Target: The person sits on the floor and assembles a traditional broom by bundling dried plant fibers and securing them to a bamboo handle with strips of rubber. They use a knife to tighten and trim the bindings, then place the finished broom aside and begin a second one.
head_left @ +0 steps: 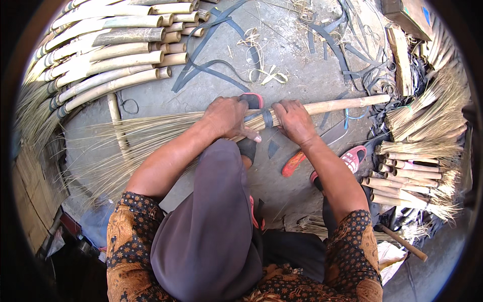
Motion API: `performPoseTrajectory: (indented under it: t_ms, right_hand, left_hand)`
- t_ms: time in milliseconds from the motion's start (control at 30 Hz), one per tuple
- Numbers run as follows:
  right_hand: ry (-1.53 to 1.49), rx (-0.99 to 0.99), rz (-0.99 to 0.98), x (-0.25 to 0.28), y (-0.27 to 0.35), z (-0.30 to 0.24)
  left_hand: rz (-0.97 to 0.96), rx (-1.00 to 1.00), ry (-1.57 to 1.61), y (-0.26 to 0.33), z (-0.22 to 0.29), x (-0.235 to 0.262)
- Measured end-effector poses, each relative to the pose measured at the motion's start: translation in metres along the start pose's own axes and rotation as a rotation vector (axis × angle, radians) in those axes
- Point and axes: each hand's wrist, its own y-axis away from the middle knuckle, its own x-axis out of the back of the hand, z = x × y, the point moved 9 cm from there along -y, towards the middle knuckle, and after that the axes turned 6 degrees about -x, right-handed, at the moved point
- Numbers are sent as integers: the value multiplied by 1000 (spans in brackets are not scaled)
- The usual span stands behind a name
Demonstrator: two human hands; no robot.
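Note:
A stick broom lies across my raised knee, its long thin bristles (136, 133) fanning to the left and its bamboo handle (347, 103) pointing right. A dark rubber strip (267, 119) wraps the bundle where bristles meet handle. My left hand (229, 118) closes round the bristles just left of that strip, thumb reaching along the underside. On the other side of the strip, my right hand (296, 122) grips the broom with its fingers curled over the top. What lies beneath both palms is hidden.
Finished-looking brooms with bamboo handles (126, 53) are stacked at upper left. More short bamboo-handled bundles (407, 176) lie at right. A knife with an orange-red handle (293, 164) rests on the concrete floor near my feet. Rubber strips (221, 75) and a wooden block (401, 60) lie farther off.

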Motion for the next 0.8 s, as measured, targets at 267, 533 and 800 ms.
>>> performPoseTrajectory:
  t_ms: [267,533,800]
  right_hand:
    - [83,18,41,-4,0,1]
    - [-66,-75,40,8,9,12]
    - [-184,-94,-119,16,8,11]
  left_hand:
    - [213,-20,-45,-10,4,6]
    - [90,0,-99,-56,48,-20]
    - [265,15,-31,-44,49,-9]
